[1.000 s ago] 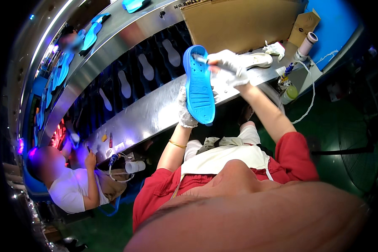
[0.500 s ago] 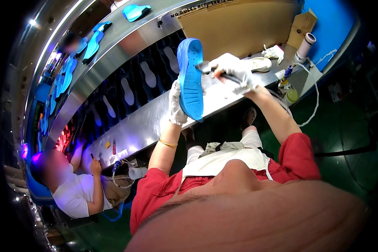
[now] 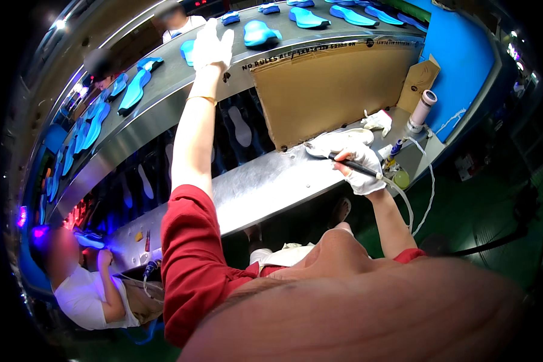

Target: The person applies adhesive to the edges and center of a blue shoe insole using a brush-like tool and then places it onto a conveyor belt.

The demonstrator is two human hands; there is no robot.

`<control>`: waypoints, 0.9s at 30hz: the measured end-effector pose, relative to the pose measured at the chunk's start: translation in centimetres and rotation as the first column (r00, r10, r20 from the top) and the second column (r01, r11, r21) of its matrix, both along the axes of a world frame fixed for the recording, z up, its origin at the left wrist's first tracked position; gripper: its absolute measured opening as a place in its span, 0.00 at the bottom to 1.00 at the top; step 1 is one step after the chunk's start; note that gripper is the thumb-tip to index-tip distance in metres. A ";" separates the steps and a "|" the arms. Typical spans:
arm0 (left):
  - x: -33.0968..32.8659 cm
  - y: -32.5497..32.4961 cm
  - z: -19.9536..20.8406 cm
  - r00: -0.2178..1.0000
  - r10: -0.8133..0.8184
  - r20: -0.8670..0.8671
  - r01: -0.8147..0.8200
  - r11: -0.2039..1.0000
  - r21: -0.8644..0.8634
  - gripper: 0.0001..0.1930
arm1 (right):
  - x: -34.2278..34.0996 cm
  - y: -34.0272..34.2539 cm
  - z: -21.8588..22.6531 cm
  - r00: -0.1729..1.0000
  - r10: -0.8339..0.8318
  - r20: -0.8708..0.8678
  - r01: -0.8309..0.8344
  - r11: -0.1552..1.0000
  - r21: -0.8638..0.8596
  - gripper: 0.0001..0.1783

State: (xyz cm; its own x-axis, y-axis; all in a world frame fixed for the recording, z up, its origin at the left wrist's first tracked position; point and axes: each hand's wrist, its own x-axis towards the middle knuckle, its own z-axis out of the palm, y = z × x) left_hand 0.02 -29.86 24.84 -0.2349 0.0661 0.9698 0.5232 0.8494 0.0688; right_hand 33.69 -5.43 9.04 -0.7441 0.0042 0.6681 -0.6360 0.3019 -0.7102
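Note:
My left hand [image 3: 213, 49], in a white glove, reaches over the dark conveyor belt [image 3: 175, 67] with its fingers spread and nothing in them. Just left of it lies a blue shoe sole [image 3: 187, 53], partly hidden by the hand; another blue sole [image 3: 260, 34] rests to its right. Low at the right, my gloved right hand [image 3: 362, 175] is closed around a black-handled brush [image 3: 359, 166] with a pale tube trailing from its end. The brush's tip is at the near rim of a shallow white dish [image 3: 341, 141] on the metal bench [image 3: 265, 184].
A cardboard sheet [image 3: 332, 90] stands behind the bench. To the right are a white glove [image 3: 377, 121], a pink bottle [image 3: 423, 108] and a small yellow-green container [image 3: 400, 178]. A co-worker [image 3: 90, 283] sits at left. Several more blue soles lie along the belt.
My left hand has let go of the blue sole it held and stretched up and left to the belt. My right hand has lowered the brush from the sole to the white dish.

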 end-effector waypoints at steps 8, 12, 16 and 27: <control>4.0 -8.1 -2.3 0.945 0.067 0.320 0.020 0.966 -0.259 0.13 | -1.0 -0.9 -3.0 0.957 0.192 0.216 -0.141 0.963 -0.229 0.09; 11.2 -10.1 -2.2 0.959 -0.241 0.145 0.263 0.953 -0.152 0.09 | -0.9 -2.0 -4.7 0.965 0.142 0.222 -0.115 0.985 -0.130 0.08; 19.1 -12.0 -3.3 0.793 -0.586 -0.166 0.587 0.663 0.464 0.07 | -1.3 -2.4 -5.8 0.966 0.146 0.213 -0.120 0.985 -0.127 0.08; 25.4 -8.8 -17.8 -0.541 -0.710 -0.451 -0.053 -0.507 0.860 0.27 | -1.1 -6.2 -6.3 0.906 0.126 0.405 -0.045 0.978 -0.203 0.12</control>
